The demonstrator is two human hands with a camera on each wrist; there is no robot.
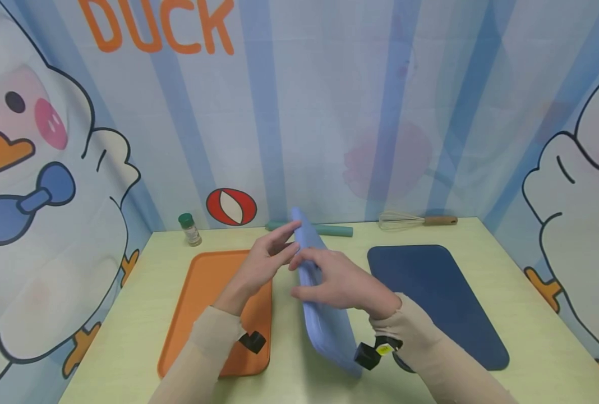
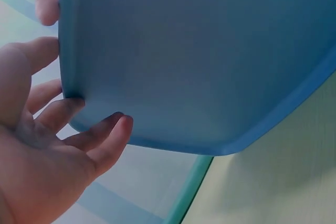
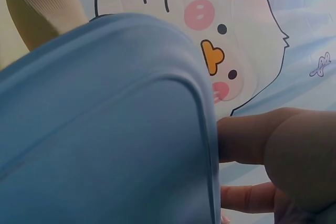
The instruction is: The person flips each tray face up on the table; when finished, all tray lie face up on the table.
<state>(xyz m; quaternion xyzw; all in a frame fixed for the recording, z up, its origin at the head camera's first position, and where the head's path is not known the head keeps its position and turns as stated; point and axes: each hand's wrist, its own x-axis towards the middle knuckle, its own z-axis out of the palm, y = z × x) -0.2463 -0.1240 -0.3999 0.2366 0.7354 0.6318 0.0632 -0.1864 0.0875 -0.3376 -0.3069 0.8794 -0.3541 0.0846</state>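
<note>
A light blue tray stands tilted up on its side at the middle of the table. My right hand grips its upper edge, fingers reaching over to the left side; in the right wrist view the tray's underside fills the lower left and hides the fingertips. My left hand is at the left side of the same edge, near the far corner. In the left wrist view its spread, slightly bent fingers overlap the tray's inner face, with the thumb at the rim.
An orange tray lies left on the table and a dark blue tray right. Along the back are a green-capped spice jar, a teal stick-shaped object partly behind the light blue tray, and a whisk. A patterned cloth hangs behind.
</note>
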